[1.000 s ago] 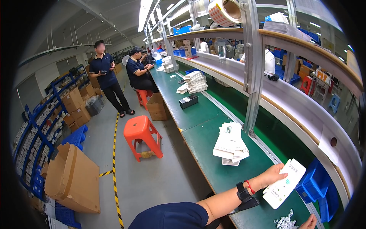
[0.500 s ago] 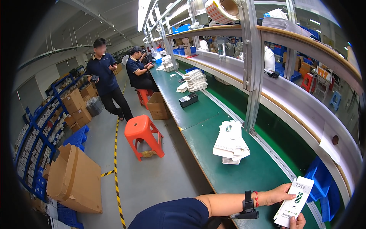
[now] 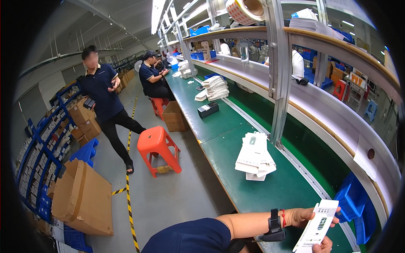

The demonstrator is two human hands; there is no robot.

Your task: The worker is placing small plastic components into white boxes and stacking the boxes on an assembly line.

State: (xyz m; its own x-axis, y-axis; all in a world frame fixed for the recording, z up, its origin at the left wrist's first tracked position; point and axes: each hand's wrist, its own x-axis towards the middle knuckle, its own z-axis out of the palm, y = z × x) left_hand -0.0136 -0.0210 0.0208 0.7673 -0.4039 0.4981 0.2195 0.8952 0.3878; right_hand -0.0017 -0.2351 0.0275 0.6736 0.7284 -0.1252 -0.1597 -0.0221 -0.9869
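Note:
A flat white battery carton (image 3: pixel 317 225) with green bar graphics is held up over the near right end of the bench. My left hand (image 3: pixel 303 216), coming in from the left with a black strap device and red cord on its wrist, grips the carton's upper part. Its fingertips show past the far edge of the carton. At the bottom corner, my right hand (image 3: pixel 323 245) is closed on the carton too; most of that hand is cut off by the lower edge. A fanned stack of similar white cartons (image 3: pixel 255 157) lies on the green bench beyond my left arm.
Along the green bench (image 3: pixel 219 147) lie a black box (image 3: pixel 208 109) and another carton pile (image 3: pixel 215 88). Blue bins (image 3: pixel 350 198) sit at right, under the shelf. An orange stool (image 3: pixel 157 143) stands left. One person (image 3: pixel 103 92) walks in the aisle; another sits farther along.
The carton has shifted a little left and tilted, and my left thumb no longer lies across its front. The person in the aisle has stepped closer and to the left.

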